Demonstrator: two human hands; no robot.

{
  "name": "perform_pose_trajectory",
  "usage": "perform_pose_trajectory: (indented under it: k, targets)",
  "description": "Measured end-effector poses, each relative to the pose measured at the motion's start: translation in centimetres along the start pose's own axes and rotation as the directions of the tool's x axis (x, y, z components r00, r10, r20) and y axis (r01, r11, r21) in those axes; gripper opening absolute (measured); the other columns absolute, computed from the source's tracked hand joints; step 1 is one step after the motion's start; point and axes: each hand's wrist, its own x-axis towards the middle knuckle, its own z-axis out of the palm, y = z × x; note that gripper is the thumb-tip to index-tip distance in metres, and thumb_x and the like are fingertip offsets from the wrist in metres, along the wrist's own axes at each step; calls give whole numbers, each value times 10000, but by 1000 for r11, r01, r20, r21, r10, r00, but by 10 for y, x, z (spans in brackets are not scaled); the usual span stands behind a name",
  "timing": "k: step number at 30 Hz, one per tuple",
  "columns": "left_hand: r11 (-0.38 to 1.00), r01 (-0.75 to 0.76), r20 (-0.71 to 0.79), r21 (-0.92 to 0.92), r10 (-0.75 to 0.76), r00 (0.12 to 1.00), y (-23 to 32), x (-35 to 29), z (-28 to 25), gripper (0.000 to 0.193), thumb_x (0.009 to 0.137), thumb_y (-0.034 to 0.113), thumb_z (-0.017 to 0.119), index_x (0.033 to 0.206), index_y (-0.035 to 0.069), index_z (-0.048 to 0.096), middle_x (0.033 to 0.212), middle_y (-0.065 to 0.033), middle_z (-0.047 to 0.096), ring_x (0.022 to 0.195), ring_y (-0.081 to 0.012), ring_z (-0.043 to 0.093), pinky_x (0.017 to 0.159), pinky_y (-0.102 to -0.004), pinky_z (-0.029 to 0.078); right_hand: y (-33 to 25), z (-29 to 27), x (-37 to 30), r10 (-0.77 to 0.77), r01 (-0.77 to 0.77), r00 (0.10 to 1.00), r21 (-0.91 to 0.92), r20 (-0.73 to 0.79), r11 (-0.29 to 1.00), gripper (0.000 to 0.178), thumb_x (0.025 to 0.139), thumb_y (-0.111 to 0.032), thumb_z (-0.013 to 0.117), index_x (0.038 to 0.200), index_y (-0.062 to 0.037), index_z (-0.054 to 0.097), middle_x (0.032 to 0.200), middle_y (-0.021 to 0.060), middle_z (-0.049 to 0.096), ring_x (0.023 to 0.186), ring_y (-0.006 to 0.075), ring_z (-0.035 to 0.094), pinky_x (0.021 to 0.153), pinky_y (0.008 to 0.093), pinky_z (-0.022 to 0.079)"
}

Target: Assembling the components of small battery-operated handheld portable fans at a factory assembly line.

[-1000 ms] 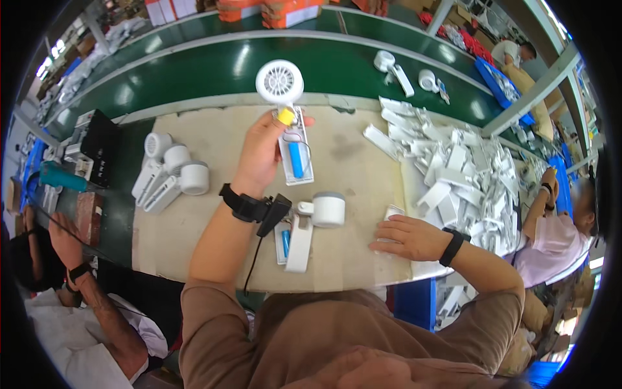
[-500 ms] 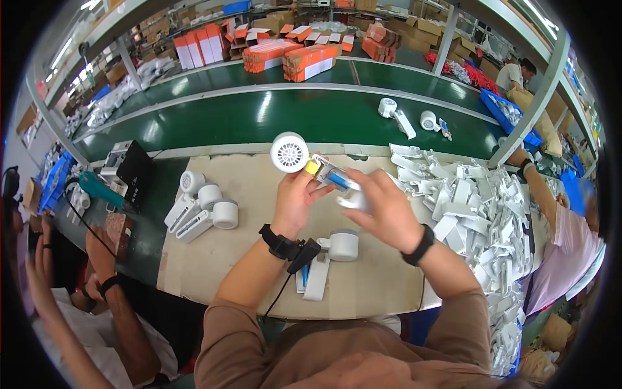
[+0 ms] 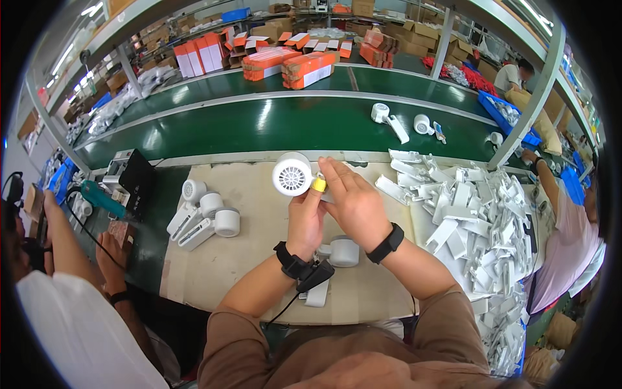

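Observation:
Above the middle of the bench I hold a white handheld fan, its round grille facing up. My left hand is closed round the neck and handle just below the head. A small yellow piece shows at its thumb; I cannot tell whether it is worn or part of the fan. My right hand presses over the handle, fingers together, and covers most of it. Under my wrists lies another white fan unit, partly hidden by my left wrist and a black device strapped there.
Several white fans lie to the left on the cardboard sheet. White plastic shells are heaped at right. Beyond runs a green conveyor carrying two fan units. A teal power tool and co-workers' arms are at left; another person sits right.
My right hand has moved left and closed over the handle, hiding the blue cylinder and white shell seen before. The fan head has dropped slightly. The co-worker at left has leaned in.

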Motion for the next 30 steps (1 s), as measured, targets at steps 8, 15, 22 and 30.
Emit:
perform_pose_trajectory:
  k: [8, 15, 22, 30]
  targets:
    - [976, -210, 135, -51, 215, 967, 36, 6, -2, 334, 904, 175, 533, 1159, -38, 505, 1107, -141, 590, 1027, -214, 570, 905, -353, 449, 37, -25, -16, 287, -527, 848, 649, 446, 549, 367, 859, -307, 590, 1047, 8, 580, 838, 89, 615, 768, 171, 569, 672, 281, 436]
    - [981, -166, 137, -105, 179, 974, 49, -17, 14, 329, 889, 141, 559, 1172, -19, 505, 1104, -140, 589, 1017, -216, 574, 909, -351, 449, -11, -42, -20, 430, -419, 883, 726, 186, 546, 311, 853, -288, 578, 800, 11, 507, 700, 6, 434, 669, 97, 388, 586, 253, 337]
    - [954, -274, 335, -122, 300, 893, 55, -38, 27, 333, 842, 51, 600, 1154, -9, 500, 1086, -129, 598, 992, -241, 605, 841, -360, 498, 16, -27, -48, 111, -9, 982, 559, -150, 829, 393, 796, -346, 617, 692, 7, 480, 595, 36, 389, 544, 131, 399, 489, 329, 325]
    - [229, -303, 307, 925, 17, 951, 100, -19, -29, 283, 775, 228, 627, 965, 18, 614, 803, -139, 641, 708, -226, 635, 609, -307, 476, 33, -24, -31, 40, -430, 798, 522, 602, 736, 395, 828, -263, 609, 1132, -18, 549, 976, 147, 606, 888, 279, 588, 767, 349, 463]
